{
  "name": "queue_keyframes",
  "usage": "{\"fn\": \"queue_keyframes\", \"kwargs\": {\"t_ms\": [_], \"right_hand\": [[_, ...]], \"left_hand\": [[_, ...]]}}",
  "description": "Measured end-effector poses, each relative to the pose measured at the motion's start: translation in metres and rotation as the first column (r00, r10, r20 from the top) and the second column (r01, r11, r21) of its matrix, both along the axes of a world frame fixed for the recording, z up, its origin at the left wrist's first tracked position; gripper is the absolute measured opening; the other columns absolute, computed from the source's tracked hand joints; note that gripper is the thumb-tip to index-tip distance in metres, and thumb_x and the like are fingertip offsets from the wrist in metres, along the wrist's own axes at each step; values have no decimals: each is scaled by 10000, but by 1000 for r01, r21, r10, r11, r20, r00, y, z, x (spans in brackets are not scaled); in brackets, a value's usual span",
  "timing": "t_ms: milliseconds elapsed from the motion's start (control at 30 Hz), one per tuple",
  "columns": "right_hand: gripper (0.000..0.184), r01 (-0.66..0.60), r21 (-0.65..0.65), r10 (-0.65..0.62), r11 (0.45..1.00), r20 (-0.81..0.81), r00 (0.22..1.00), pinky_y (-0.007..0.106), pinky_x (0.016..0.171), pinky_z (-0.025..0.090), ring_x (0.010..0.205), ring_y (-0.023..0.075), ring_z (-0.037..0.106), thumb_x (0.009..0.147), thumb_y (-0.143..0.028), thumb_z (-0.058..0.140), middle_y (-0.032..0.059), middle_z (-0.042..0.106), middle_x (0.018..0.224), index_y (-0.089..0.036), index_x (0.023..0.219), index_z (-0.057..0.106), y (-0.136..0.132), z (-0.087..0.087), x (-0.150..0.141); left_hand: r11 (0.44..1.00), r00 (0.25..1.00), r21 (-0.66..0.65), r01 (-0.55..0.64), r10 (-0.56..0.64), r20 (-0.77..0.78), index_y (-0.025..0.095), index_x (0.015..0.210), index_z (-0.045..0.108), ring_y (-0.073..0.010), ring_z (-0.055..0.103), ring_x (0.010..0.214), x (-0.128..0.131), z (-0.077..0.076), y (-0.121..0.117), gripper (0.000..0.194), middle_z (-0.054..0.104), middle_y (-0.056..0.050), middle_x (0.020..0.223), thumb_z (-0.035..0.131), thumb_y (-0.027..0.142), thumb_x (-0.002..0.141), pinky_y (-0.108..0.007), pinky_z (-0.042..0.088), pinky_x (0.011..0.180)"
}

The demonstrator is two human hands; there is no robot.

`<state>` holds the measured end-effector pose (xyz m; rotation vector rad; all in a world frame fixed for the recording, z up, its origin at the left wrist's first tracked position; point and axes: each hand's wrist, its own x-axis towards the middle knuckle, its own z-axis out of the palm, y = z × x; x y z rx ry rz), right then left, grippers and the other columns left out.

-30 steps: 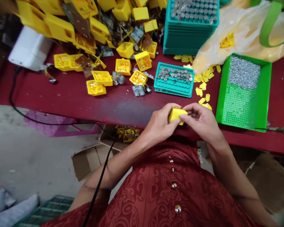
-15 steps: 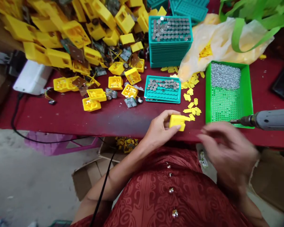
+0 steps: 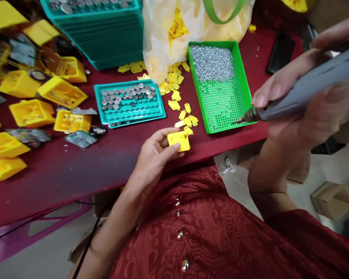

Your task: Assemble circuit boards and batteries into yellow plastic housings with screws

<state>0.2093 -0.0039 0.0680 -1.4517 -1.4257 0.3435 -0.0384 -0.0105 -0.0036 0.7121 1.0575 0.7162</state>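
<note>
Between the thumb and fingers of my left hand (image 3: pixel 155 153) is a small yellow plastic case (image 3: pixel 178 141), held over the front edge of the table. My right hand (image 3: pixel 305 89) is wrapped round a grey electric screwdriver (image 3: pixel 305 83). Its bit points left and down, over the near end of a green basket (image 3: pixel 203 112). Silver screws (image 3: pixel 212 62) fill the far part of that basket. Just beyond the yellow case lie loose small yellow covers (image 3: pixel 187 121).
A teal tray (image 3: pixel 130 114) of button cells sits left of the covers, before a stack of teal trays (image 3: pixel 116 42). Opened yellow cases (image 3: pixel 31 112) with wires and circuit boards crowd the left. A plastic bag (image 3: pixel 159 35) and a dark phone (image 3: pixel 281 52) lie farther back.
My right hand has moved right and taken hold of the electric screwdriver, which now angles over the basket. The yellow case has turned in my left hand. The view has swung right.
</note>
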Motion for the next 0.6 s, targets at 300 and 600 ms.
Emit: {"fn": "queue_keyframes", "kwargs": {"t_ms": [300,600], "right_hand": [[645,152,93,-148,984,-53,988,307,628,520,664,155,552,957,-868,423,22,560,823,-266,1188,433,15,-44,-17],[683,218,163,-216,962,-32,976,329,633,540,632,158,590,952,-897,394,30,599,848,-248,1156,452,35,-51,-15]], "left_hand": [[998,1000,-53,21,-20,10,198,1159,719,-181,773,910,12,4,6,469,812,-70,1111,922,293,748,-256,676,712],[998,1000,-68,-9,9,-1,207,1123,738,-174,774,890,11,8,9,463,813,-62,1106,950,292,721,-228,678,672]]}}
